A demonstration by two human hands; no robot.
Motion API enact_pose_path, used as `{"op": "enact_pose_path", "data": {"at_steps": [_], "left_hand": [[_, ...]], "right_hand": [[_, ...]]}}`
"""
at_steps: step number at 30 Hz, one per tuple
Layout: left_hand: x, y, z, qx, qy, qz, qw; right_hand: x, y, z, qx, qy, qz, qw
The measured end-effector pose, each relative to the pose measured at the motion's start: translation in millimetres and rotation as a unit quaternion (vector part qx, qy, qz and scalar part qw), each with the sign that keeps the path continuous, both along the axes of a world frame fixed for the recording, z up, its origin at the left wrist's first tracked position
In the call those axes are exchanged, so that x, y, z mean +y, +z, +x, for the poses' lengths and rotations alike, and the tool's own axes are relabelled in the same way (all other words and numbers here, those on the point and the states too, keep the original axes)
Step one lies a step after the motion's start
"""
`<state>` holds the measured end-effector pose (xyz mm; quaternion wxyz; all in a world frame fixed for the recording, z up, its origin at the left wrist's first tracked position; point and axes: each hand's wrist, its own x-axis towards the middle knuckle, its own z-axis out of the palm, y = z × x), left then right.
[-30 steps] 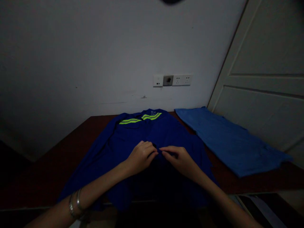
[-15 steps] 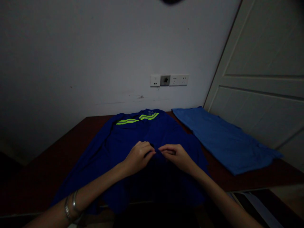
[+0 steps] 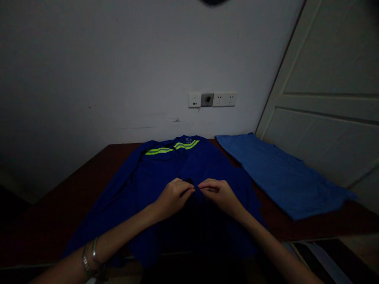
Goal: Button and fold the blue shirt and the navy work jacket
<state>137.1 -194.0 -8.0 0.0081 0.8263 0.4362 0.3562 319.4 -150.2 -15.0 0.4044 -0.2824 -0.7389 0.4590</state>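
A dark blue work jacket (image 3: 160,173) with yellow-green reflective stripes across its chest lies spread on the dark red-brown tabletop (image 3: 97,169), its lower part hanging over the near edge. My left hand (image 3: 176,197) pinches the jacket's front near the middle, thumb against fingers. Close beside it on the right, my right hand (image 3: 219,193) pinches the same front, fingertips a small gap from the left ones. Whether a button or other fastener sits between the fingers is too dark to tell.
A lighter blue folded cloth (image 3: 281,173) lies on the table's right side. Behind stands a pale wall with a row of sockets and switches (image 3: 213,99). A panelled white door (image 3: 328,86) leans in at right. Below the table edge at right are some flat items (image 3: 319,256).
Both hands stay pinched on the jacket's front with hardly any movement. The camera view has shifted very slightly.
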Motion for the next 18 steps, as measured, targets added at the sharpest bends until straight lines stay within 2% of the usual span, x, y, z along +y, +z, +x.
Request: {"op": "enact_pose_path", "data": {"at_steps": [3, 6, 11, 15, 18], "left_hand": [[-1.7, -0.9, 1.8, -0.047, 0.014, -0.029, 0.998], [-1.8, 0.0, 3.2, -0.115, 0.039, -0.1, 0.988], [5.0, 0.2, 1.7, -0.232, 0.053, -0.202, 0.95], [10.0, -1.2, -1.1, -0.314, 0.032, -0.242, 0.918], [11.2, 2.4, -1.6, -0.361, 0.028, -0.285, 0.887]], "right_hand": [[0.1, 1.1, -2.7, -0.018, -0.012, 0.063, 0.998], [0.3, 2.4, -5.4, -0.032, -0.025, 0.129, 0.991], [1.6, 1.1, -9.7, -0.06, -0.086, 0.226, 0.969], [2.1, -1.0, -10.9, -0.076, -0.075, 0.304, 0.947], [0.7, -0.1, -10.6, -0.124, -0.068, 0.36, 0.922]]}}
